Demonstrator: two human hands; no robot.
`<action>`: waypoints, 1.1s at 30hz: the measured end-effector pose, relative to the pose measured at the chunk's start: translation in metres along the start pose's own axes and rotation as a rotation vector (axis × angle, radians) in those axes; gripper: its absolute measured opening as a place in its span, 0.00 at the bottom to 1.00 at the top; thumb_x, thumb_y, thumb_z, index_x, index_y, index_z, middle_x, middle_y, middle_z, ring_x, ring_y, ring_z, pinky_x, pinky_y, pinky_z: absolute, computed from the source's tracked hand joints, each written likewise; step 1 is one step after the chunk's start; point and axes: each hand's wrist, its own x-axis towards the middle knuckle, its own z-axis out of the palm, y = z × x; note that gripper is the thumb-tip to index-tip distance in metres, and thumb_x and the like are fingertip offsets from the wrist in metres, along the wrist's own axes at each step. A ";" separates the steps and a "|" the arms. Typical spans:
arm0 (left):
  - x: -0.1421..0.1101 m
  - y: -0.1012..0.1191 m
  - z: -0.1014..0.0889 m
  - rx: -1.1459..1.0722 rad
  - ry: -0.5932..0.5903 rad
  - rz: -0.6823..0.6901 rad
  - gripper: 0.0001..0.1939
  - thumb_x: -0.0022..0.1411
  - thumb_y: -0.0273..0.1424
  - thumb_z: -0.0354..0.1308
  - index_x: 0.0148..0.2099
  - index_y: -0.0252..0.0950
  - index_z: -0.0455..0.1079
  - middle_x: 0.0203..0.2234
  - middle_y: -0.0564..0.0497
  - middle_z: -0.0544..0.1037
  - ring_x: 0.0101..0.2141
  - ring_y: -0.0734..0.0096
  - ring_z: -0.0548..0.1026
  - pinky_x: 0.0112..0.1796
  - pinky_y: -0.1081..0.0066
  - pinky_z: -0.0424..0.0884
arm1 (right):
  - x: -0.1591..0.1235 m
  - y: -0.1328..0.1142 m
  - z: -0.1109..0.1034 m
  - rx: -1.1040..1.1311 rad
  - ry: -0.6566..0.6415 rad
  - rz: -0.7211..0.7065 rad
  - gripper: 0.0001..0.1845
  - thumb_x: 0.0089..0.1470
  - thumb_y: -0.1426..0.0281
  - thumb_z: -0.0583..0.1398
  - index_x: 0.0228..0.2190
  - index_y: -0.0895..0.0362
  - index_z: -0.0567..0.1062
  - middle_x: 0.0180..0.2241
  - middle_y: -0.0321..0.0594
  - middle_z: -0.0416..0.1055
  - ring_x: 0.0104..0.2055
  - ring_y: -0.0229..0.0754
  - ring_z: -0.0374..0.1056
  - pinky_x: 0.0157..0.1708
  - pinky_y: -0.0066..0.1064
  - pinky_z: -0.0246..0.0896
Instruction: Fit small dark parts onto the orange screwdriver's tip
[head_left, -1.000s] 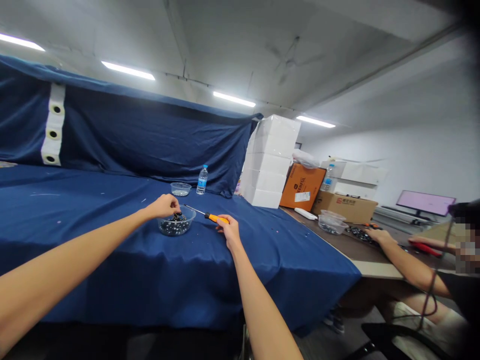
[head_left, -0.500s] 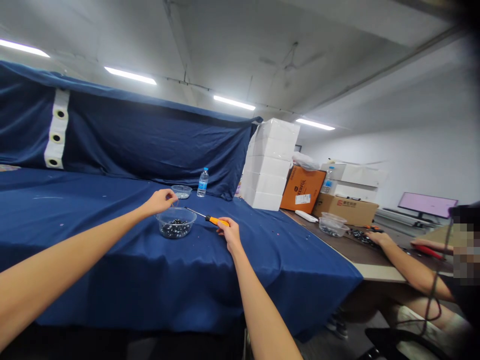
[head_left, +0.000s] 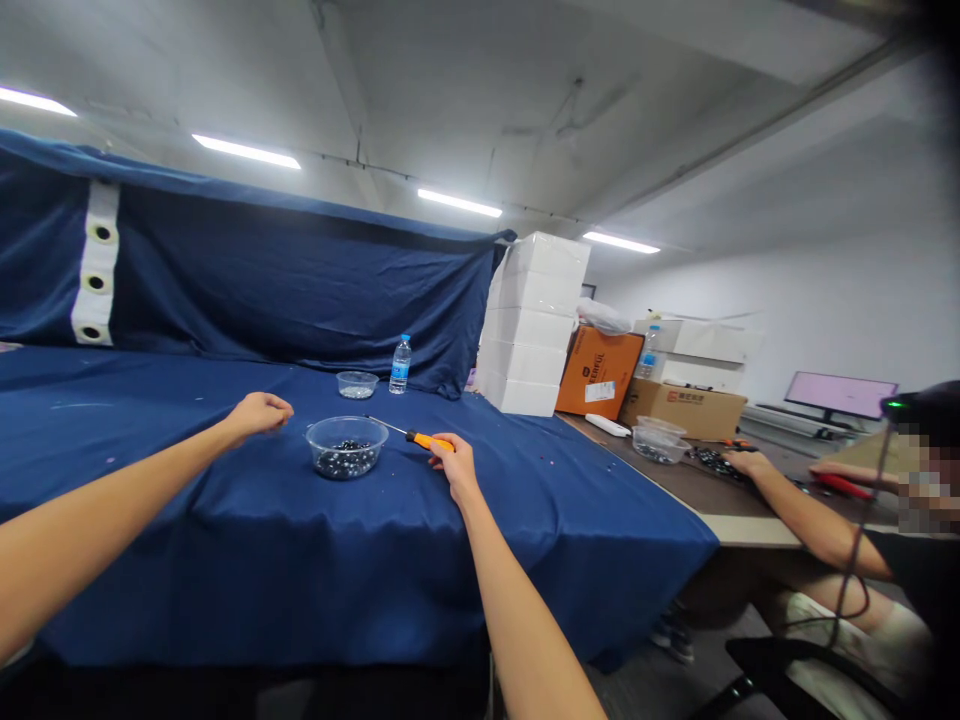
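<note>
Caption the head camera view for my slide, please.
Right hand holding a screwdriver, left hand apart, a bowl of small dark parts between them.

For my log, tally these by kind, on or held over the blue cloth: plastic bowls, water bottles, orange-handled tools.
Plastic bowls: 2
Water bottle: 1
Orange-handled tool, in the right hand: 1
Total: 4
</note>
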 end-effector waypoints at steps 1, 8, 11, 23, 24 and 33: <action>0.001 0.002 0.001 0.028 -0.041 -0.020 0.10 0.70 0.34 0.61 0.46 0.31 0.73 0.36 0.50 0.78 0.31 0.71 0.77 0.31 0.70 0.77 | 0.000 0.000 0.000 -0.002 0.001 -0.001 0.13 0.65 0.65 0.63 0.46 0.60 0.75 0.40 0.40 0.75 0.35 0.38 0.73 0.34 0.32 0.74; 0.001 0.015 0.003 0.176 -0.247 -0.085 0.09 0.69 0.32 0.62 0.47 0.31 0.73 0.38 0.50 0.78 0.33 0.69 0.78 0.32 0.69 0.78 | 0.000 -0.001 0.000 -0.005 0.003 0.001 0.12 0.65 0.64 0.62 0.45 0.60 0.75 0.39 0.39 0.75 0.33 0.37 0.73 0.32 0.31 0.73; -0.004 0.015 0.004 0.207 -0.320 -0.104 0.08 0.69 0.31 0.62 0.47 0.31 0.73 0.36 0.51 0.78 0.30 0.72 0.77 0.29 0.72 0.76 | 0.001 -0.001 0.000 -0.001 0.005 0.003 0.12 0.65 0.65 0.62 0.45 0.60 0.75 0.38 0.39 0.75 0.33 0.37 0.73 0.32 0.30 0.73; -0.009 0.014 0.001 0.239 -0.413 -0.094 0.11 0.71 0.34 0.60 0.50 0.33 0.71 0.29 0.55 0.74 0.21 0.79 0.69 0.21 0.77 0.67 | 0.001 0.000 0.000 -0.001 0.003 0.002 0.12 0.65 0.65 0.63 0.45 0.60 0.75 0.39 0.39 0.75 0.34 0.37 0.73 0.33 0.31 0.73; -0.009 0.013 0.000 0.239 -0.413 -0.092 0.12 0.71 0.35 0.60 0.50 0.32 0.71 0.29 0.55 0.74 0.20 0.79 0.68 0.21 0.77 0.67 | 0.002 0.001 0.000 -0.001 0.004 0.000 0.12 0.65 0.65 0.63 0.45 0.60 0.75 0.39 0.39 0.75 0.33 0.37 0.73 0.32 0.31 0.73; -0.006 0.007 -0.003 0.239 -0.363 -0.093 0.12 0.70 0.37 0.61 0.48 0.33 0.72 0.30 0.53 0.76 0.25 0.74 0.74 0.24 0.74 0.72 | 0.002 0.003 0.001 0.002 0.005 -0.003 0.12 0.65 0.65 0.63 0.44 0.61 0.76 0.39 0.39 0.75 0.33 0.37 0.73 0.32 0.31 0.73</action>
